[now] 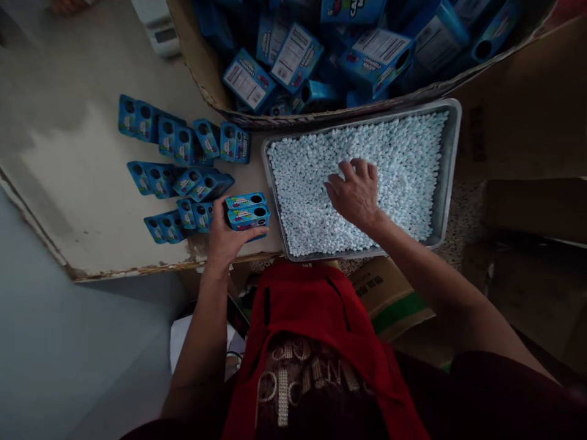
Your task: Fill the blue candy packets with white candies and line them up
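My left hand (229, 235) is wrapped round a pair of small blue candy boxes (248, 215), side by side with dark round holes in their tops. They are at the table's front edge, just left of a metal tray (453, 177). A layer of small pale blue and white candies (312, 195) fills the tray. Over the middle of the candies is my right hand (355, 189), palm down, with fingers bent and apart. Nothing shows in it; whether its fingertips touch the candies I cannot tell. More blue boxes (175, 140) stand in rough rows left of my left hand.
Behind the tray, a large cardboard carton (202, 79) holds many jumbled blue boxes (296, 55). A white device (160, 30) with a small display sits at the back left. Cardboard boxes (527, 122) are stacked on the right. A red apron (307, 293) hangs below the table edge.
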`<state>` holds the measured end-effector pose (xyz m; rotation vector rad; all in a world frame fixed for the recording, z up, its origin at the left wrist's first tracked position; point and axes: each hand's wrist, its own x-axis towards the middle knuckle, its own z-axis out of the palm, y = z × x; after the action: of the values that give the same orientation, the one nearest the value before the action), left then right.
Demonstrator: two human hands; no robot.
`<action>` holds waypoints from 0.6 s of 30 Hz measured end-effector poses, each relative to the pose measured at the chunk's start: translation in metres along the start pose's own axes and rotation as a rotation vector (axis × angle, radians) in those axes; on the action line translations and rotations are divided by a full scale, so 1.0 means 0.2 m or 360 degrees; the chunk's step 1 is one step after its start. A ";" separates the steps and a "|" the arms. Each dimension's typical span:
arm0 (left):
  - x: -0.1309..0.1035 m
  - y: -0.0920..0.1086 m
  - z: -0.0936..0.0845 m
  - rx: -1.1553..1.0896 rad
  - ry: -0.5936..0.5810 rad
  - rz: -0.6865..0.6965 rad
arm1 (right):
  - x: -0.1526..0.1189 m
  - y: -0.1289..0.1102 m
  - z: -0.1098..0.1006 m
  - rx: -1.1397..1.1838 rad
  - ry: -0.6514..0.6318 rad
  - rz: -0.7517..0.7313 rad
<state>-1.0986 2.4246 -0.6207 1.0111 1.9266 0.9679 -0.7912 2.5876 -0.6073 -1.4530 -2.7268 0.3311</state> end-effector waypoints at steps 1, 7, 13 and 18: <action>0.00 0.01 -0.01 0.0006 -0.0020 -0.0014 | -0.07 -0.07 0.03 0.0005 0.0048 -0.0025; -0.02 0.06 -0.03 0.0200 -0.0116 -0.0014 | -0.47 -0.40 0.40 0.0347 -0.0030 -0.0656; 0.00 0.13 0.11 0.0284 -0.0201 0.0050 | -0.53 -0.24 0.49 -0.0066 0.0216 -0.1008; 0.03 0.28 0.23 0.0422 -0.0292 0.0146 | -0.40 -0.08 0.44 -0.0258 0.0250 -0.1079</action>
<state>-1.0436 2.4650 -0.5939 1.3022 1.8994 0.6528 -0.7708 2.4985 -0.6840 -0.4676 -2.9410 -0.0335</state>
